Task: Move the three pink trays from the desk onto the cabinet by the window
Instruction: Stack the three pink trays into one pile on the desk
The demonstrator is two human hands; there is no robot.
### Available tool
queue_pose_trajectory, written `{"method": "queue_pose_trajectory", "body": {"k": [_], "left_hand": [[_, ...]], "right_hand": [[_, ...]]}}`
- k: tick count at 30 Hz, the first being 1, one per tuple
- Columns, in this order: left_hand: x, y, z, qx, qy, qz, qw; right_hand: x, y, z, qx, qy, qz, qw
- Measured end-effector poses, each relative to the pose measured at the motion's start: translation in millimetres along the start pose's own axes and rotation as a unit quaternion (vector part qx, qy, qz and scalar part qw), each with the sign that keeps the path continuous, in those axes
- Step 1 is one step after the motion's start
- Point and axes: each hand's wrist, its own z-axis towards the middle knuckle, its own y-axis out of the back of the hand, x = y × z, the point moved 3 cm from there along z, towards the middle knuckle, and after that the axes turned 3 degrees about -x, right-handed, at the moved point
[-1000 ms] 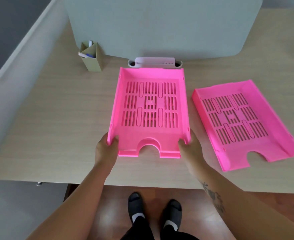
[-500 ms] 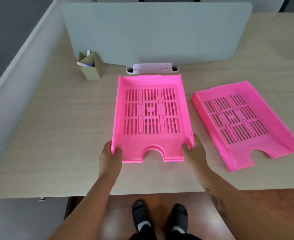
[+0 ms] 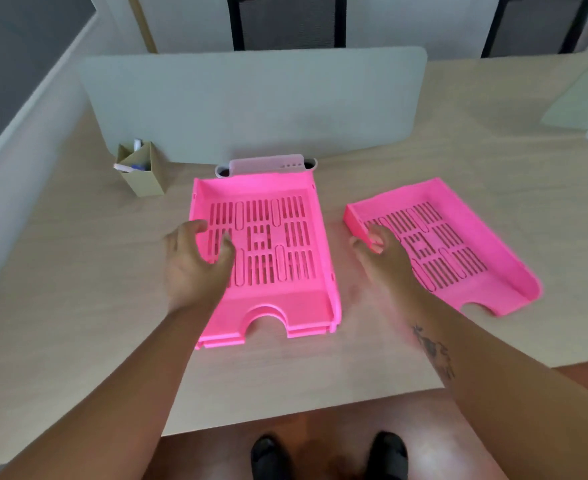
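Pink plastic is under both hands. The left hand (image 3: 195, 261) is over the left wall of the stacked trays (image 3: 268, 258), with its fingers (image 3: 225, 245) spread and bent down inside, loose and not squeezing anything. The picture is blurry there, so I cannot tell if the fingers touch the tray floor. The right hand (image 3: 384, 258) is at the near left wall of the single tray (image 3: 458, 244). Its thumb is on the outside of the wall and its fingers are on the inside, so it pinches that wall. The stacked trays sit in the middle of the pale wood bench (image 3: 77, 306), and layered edges show at the front of the stack, by the half-round notch. The single tray lies to the right of the stack, turned at a slant, and a strip of bare bench is between them. Just behind the stack is a small white holder (image 3: 268, 164), up against a grey divider screen (image 3: 251, 105). To the left of that is a tan cardboard pen box (image 3: 145, 174) with pens in it. Behind the screen are two dark chairs (image 3: 285, 22). Below the bench edge, two black shoes (image 3: 330, 455) stand on a brown floor.
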Motion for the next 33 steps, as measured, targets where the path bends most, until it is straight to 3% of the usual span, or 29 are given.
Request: {"method": "queue_pose_trajectory", "body": {"k": [3, 7, 13, 19, 26, 30, 33], "left_hand": [[-49, -41, -9, 0.046, -0.059, -0.004, 0.997], [-103, -102, -37, 0.112, -0.072, -0.023, 0.991], [-164, -181, -96, 0.186, 0.005, -0.036, 0.982], [-167, -234, -149, 0.221, 0.092, -0.044, 0.970], [-159, -260, -185, 0.235, 0.259, -0.059, 0.935], [-166, -254, -169, 0.212, 0.228, -0.018, 0.950], [-176, -239, -135, 0.219, 0.177, 0.003, 0.959]], "right_hand": [[-9, 43, 24, -0.023, 0.008, -0.041, 0.999], [-38, 106, 57, -0.014, 0.000, -0.131, 0.991], [-84, 187, 99, -0.004, -0.013, -0.200, 0.980], [-133, 219, 115, 0.031, 0.003, -0.267, 0.963], [-170, 229, 119, 0.031, -0.043, -0.264, 0.963], [-167, 235, 121, 0.009, -0.092, -0.206, 0.974], [-143, 241, 124, -0.013, -0.074, -0.145, 0.987]]}}
